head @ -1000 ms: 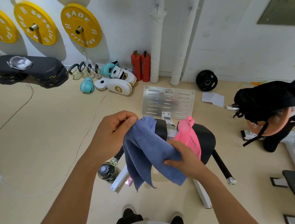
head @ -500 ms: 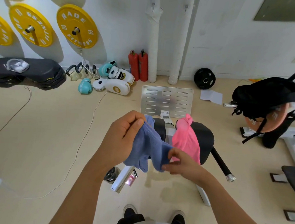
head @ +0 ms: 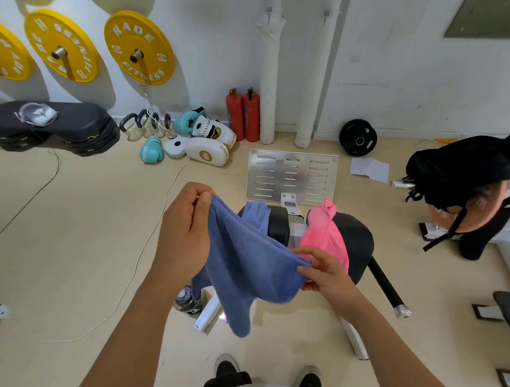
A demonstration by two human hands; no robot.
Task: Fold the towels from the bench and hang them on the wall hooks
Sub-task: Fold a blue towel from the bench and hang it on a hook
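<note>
A blue towel (head: 242,262) is pinched by the left hand (head: 185,233) and right hand (head: 322,272) fingers above the desk (head: 353,240).

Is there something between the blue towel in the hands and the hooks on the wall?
Yes. The bench with the pink towel stands directly ahead, and the metal plate lies on the floor behind it, below the wall hooks. The left hand and right hand already pinch the blue towel.

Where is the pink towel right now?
In the head view, the pink towel lies draped over the black bench pad, right of centre, just behind the right hand and beside the blue towel that both hands hold.
</note>
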